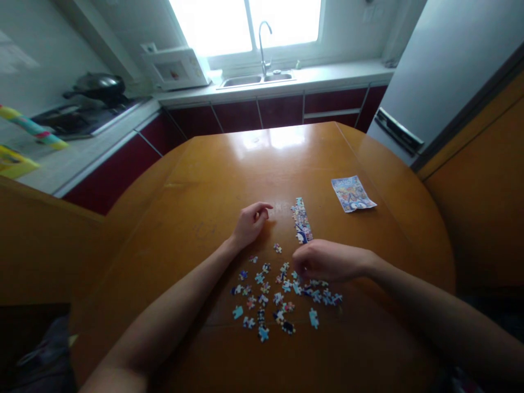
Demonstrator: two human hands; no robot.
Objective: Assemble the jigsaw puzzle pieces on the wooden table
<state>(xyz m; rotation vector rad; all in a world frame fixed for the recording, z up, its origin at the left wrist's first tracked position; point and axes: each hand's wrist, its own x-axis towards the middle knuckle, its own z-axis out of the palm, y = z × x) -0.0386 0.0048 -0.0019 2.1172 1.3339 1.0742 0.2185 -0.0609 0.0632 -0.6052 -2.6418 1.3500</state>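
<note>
Loose jigsaw puzzle pieces (263, 333), mostly light blue, white and dark blue, lie scattered on the wooden table in front of me. Beyond them is a narrow joined strip of puzzle pieces (302, 218), running away from me. My left hand (249, 225) rests on the tabletop left of this strip, index finger stretched out, the others loosely bent around nothing. My right hand (321, 259) is over the right part of the loose pieces, near the strip's close end. Its fingers are curled together and point down; whatever is between the fingertips is hidden.
A creased picture sheet (352, 193) lies on the right of the brown table (262, 164). Past the table stand a counter with a sink (257, 80), a microwave (177, 69) and, at the left, a stove with a pan (98, 87). A refrigerator (442, 65) is at the right.
</note>
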